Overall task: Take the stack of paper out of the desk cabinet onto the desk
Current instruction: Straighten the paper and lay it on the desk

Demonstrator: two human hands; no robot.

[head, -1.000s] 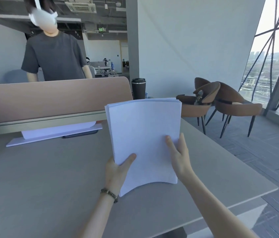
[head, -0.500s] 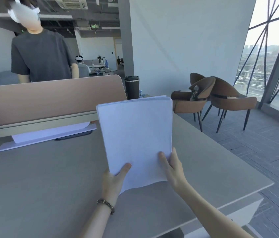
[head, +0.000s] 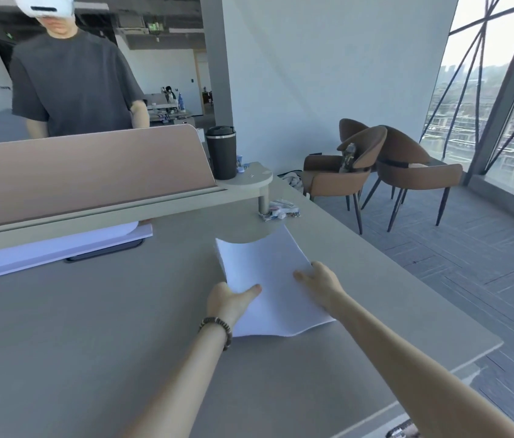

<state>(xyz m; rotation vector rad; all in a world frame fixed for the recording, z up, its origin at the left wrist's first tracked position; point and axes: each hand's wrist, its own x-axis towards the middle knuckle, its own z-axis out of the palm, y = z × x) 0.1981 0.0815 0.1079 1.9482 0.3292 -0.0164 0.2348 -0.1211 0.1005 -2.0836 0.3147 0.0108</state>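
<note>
A white stack of paper lies low over the grey desk, right of its middle, with its side edges curled up. My left hand grips the stack's near left edge, thumb on top. My right hand holds the right edge, fingers on the top sheet. Both arms reach forward from the near side. The desk cabinet is out of view.
A brown divider panel runs across the back of the desk, with a person in a dark shirt standing behind it. A black tumbler stands on a small raised shelf. Flat white boards lie under the divider. Brown chairs stand at right.
The paper stack was held upright, tilted towards me; now it has dropped flat towards the desk and moved farther from me. Both hands kept their grip.
</note>
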